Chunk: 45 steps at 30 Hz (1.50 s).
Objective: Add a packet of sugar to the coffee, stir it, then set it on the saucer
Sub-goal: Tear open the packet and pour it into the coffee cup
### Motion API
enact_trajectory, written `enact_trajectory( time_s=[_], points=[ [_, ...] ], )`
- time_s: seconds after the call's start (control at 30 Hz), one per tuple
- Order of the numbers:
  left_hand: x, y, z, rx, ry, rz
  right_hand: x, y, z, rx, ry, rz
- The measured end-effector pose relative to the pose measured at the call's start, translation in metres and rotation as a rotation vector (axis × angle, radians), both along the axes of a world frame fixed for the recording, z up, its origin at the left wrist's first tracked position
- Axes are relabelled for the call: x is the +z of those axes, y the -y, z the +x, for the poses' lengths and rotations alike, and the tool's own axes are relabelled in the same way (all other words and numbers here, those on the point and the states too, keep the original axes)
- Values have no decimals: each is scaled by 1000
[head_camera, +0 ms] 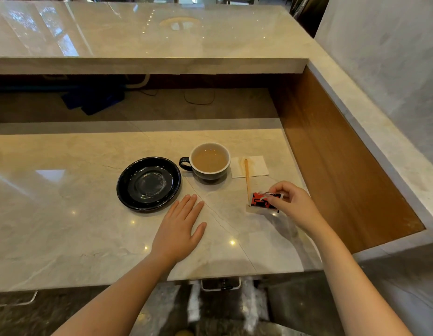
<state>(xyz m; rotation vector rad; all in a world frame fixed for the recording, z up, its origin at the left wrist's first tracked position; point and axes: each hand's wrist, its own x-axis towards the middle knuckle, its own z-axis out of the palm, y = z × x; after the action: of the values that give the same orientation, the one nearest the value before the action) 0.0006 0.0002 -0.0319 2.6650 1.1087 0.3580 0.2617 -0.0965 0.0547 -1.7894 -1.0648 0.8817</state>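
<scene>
Table (77, 190): pale polished marble; carries every item listed.
Saucer (148, 183): black, bare, left of the cup and just beside it, apart from the left hand.
Cup (209, 160): dark outside, pale inside, filled with light brown coffee; handle turned toward the saucer; stands on the table.
Napkin (250, 166): white square, just right of the cup.
Stirrer (246, 178): thin wooden stick, far end on the napkin, near end beside the sugar packet.
Sugar packet (260, 202): red and black, low at the table surface, right of centre, near the cup.
Right hand (292, 204): grip pinching the packet's right edge, fingertips curled.
Left hand (180, 226): grip spread, palm flat on the table, holding nothing.
</scene>
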Motion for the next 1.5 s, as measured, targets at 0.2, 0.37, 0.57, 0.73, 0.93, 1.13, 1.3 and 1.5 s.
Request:
enact_trajectory(
  time_s=[0.2, 0.37, 0.57, 0.73, 0.93, 1.13, 1.3, 1.5],
  points=[
    [2, 0, 0, -5, -4, 14, -8, 16, 6, 24, -40, -102],
    [1, 0, 0, -1, -16, 8, -15, 24, 10, 13, -8, -151],
    [1, 0, 1, 4, -18, -13, -16, 27, 22, 30, 226, -262],
    [1, -1, 2, 1, -26, -21, -20, 24, 26, 52, 448, -308],
    [2, 0, 1, 3, -16, -25, -32, 21, 24, 77, 583, -273],
    [2, 0, 1, 5, -6, -32, -42, 17, 26, 34, 577, -259],
    [0, 0, 1, 6, 6, -24, -41, 1, 15, -124, 713, -145],
    [1, -1, 0, 8, 7, -18, -39, -36, -29, -61, 721, -193]
  ],
)
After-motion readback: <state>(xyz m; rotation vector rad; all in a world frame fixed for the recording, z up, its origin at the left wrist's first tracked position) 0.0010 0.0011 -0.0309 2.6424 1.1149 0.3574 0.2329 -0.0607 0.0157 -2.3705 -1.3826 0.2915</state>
